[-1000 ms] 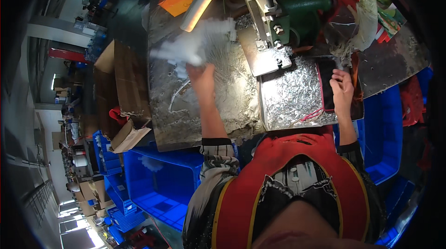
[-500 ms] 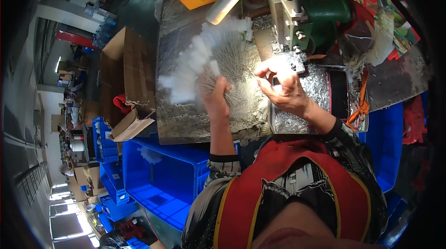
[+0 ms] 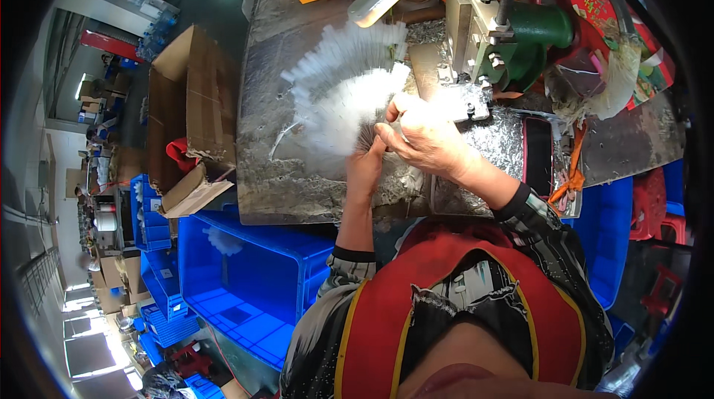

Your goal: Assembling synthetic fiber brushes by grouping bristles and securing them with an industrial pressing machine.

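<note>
L hand [image 3: 366, 165] grips fanned white tufts [image 3: 338, 94] at their dark base; R hand [image 3: 425, 135] just beside, fingers on same bundle; green machine [image 3: 520, 34] beyond R hand; blue bin [image 3: 245, 280] below L forearm.

Your one view: a head-worn fisheye looking straight down.

You see from your own head, close over the surface [image 3: 312, 183], facing down and forward. Your chest fills the lower edge and your forearms rise from it toward the middle. Straight edges bend at the rim, where the blue bin [image 3: 245, 280] and the floor to your left curve away.
</note>
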`<state>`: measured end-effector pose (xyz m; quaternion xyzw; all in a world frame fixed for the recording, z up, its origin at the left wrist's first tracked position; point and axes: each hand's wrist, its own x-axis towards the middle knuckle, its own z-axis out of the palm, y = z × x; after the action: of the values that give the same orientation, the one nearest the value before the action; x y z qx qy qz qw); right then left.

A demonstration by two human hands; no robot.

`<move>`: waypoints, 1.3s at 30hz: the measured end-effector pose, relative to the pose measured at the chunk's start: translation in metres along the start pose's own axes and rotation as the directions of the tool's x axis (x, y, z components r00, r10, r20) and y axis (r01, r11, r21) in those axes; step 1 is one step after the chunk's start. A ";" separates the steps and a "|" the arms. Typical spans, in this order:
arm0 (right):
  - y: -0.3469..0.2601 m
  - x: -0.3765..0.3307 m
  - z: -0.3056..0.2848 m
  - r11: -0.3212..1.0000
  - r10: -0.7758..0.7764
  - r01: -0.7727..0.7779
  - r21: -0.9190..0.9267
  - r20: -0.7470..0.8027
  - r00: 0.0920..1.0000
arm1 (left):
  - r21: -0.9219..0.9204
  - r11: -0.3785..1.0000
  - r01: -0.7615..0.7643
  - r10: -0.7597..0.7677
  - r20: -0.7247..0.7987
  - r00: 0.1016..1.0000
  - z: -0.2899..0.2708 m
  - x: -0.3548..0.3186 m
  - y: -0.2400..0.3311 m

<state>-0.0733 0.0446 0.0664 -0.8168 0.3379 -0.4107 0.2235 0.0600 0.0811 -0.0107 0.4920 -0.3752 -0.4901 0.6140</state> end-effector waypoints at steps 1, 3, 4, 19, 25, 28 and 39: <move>0.003 -0.001 0.003 1.000 0.005 -0.005 -0.006 0.000 1.000 | 0.015 0.999 -0.050 0.050 -0.005 0.999 -0.002 0.003 -0.010; 0.010 -0.002 0.009 0.997 -0.032 0.033 -0.071 0.015 0.999 | 0.022 0.999 -0.041 0.040 0.009 0.999 0.001 0.004 -0.009; 0.012 -0.003 0.011 0.997 -0.027 0.028 -0.073 0.014 1.000 | 0.033 0.999 -0.036 0.035 0.019 0.999 0.002 0.004 -0.009; 0.021 -0.009 0.005 0.967 -0.249 0.240 -0.086 -0.103 0.963 | -0.080 0.996 0.048 -0.045 0.044 0.998 0.013 0.003 -0.003; 0.033 -0.048 -0.006 0.994 -0.091 0.099 -0.056 0.130 0.987 | -0.359 0.903 0.236 -0.192 0.154 0.969 -0.005 0.003 0.001; 0.035 -0.056 -0.004 0.993 -0.092 0.110 -0.047 0.276 0.957 | -0.399 0.899 0.183 -0.129 0.157 0.979 -0.003 0.005 0.000; -0.005 0.016 -0.033 0.979 -0.155 0.153 0.133 0.007 0.988 | 0.391 0.862 -0.322 0.323 0.064 0.944 0.019 -0.018 0.006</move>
<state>-0.0915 0.0327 0.0964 -0.8277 0.2438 -0.4409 0.2473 0.0396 0.0944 0.0002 0.5373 -0.5424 -0.2934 0.5753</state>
